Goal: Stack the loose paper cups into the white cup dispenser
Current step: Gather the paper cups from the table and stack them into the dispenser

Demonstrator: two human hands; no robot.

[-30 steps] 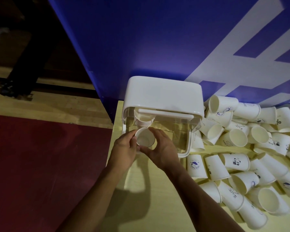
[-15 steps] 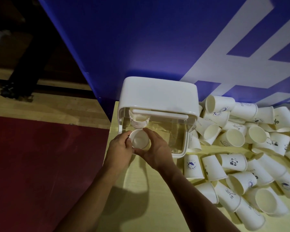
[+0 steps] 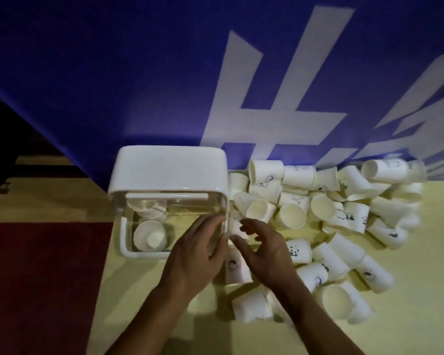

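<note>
Cup dispenser [image 3: 164,170] sat at the table's [image 3: 408,316] left end, against the blue banner [image 3: 113,73]. A nested stack of cups [image 3: 150,235] lay inside it, left side. Left hand [image 3: 198,254] sat over the dispenser's right front corner, fingers spread, empty. Right hand [image 3: 263,248] hovered just right of the dispenser, fingers apart, empty. Loose cups [image 3: 318,213] lay piled right of the dispenser.
</note>
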